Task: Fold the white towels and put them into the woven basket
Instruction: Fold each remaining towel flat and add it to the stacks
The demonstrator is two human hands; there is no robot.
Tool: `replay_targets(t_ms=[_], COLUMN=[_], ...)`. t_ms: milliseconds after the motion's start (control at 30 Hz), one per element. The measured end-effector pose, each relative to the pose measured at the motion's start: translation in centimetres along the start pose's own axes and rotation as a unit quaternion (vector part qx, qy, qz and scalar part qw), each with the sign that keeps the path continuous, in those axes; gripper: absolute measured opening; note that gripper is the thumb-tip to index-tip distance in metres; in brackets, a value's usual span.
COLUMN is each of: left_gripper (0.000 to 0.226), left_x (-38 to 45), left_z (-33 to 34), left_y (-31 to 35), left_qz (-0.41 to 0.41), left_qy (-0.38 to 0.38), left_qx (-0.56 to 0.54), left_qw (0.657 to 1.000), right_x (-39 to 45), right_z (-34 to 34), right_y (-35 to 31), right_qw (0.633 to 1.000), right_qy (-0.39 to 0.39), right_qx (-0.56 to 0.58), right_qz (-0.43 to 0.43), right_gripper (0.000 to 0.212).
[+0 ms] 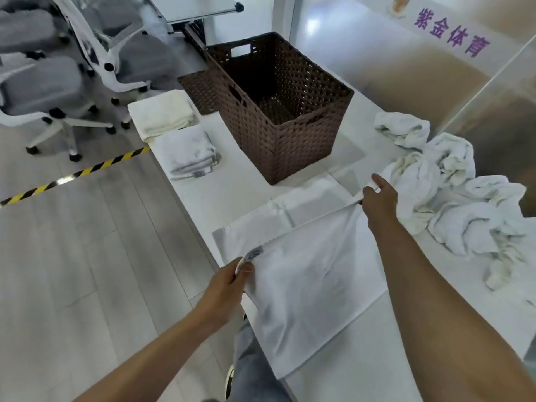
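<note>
A: Hands?
B: Left hand (229, 281) pinches towel (307, 280) corner at worktop (220, 195) left edge; right hand (378, 200) grips the other corner, w/ fingers curled on it.
A: Basket (301, 143)?
B: Mid-worktop, beyond towel. Two folded towels (174, 134) by left edge, crumpled pile (452, 198) along right.

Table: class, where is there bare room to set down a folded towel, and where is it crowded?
Bare table lies between the folded towels, the basket and the held towel. The right side is crowded with crumpled towels.
</note>
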State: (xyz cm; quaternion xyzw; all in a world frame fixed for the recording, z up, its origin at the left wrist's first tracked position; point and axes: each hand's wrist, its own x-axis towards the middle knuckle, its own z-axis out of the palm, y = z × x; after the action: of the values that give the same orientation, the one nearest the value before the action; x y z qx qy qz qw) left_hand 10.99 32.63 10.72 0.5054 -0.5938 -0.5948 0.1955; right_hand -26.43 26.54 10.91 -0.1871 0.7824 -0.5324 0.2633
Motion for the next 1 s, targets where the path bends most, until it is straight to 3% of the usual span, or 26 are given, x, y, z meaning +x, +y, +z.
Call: replay_targets(t_ms=[100,167,267,500,667,833,1000], left_gripper=[0.069,0.073,0.054,0.038,0.032,0.018,0.022], left_x=[4.0,6.3,9.3,15.4,18.5,20.1,21.6], left_z=[-2.1,-3.2,-4.4,-7.4,-8.9,-10.2,-11.4], left_y=[-2.3,-3.1,-4.3,-7.4,-8.0,-7.0,-6.3], left_qz=[-0.019,-0.057,-0.11,-0.215,-0.245,-0.236,-0.117], left_qy=[-0.007,0.002,0.029,0.034,-0.025,-0.098,-0.163], left_qx=[0.035,0.047,0.038,0.094,0.19,0.299,0.462], left_qw=[0.999,0.997,0.993,0.971,0.95,0.919,0.864], right_x=[3.0,5.0,6.7,7.4,3.6,-6.0,-15.6], right_z=[3.9,6.4,9.7,13.1,12.3,10.0,8.7], right_y=[0.5,1.2,2.5,5.2,7.2,11.0,13.3], right_qw=[1.0,0.999,0.996,0.989,0.987,0.969,0.949], right_qy=[-0.02,-0.035,-0.055,-0.115,-0.092,-0.035,0.022], right_qx=[-0.018,-0.034,-0.058,-0.082,-0.1,-0.17,-0.235], right_qz=[0.011,0.021,0.027,0.044,0.083,0.174,0.211], right_gripper=[0.052,0.054,0.054,0.058,0.053,0.046,0.041])
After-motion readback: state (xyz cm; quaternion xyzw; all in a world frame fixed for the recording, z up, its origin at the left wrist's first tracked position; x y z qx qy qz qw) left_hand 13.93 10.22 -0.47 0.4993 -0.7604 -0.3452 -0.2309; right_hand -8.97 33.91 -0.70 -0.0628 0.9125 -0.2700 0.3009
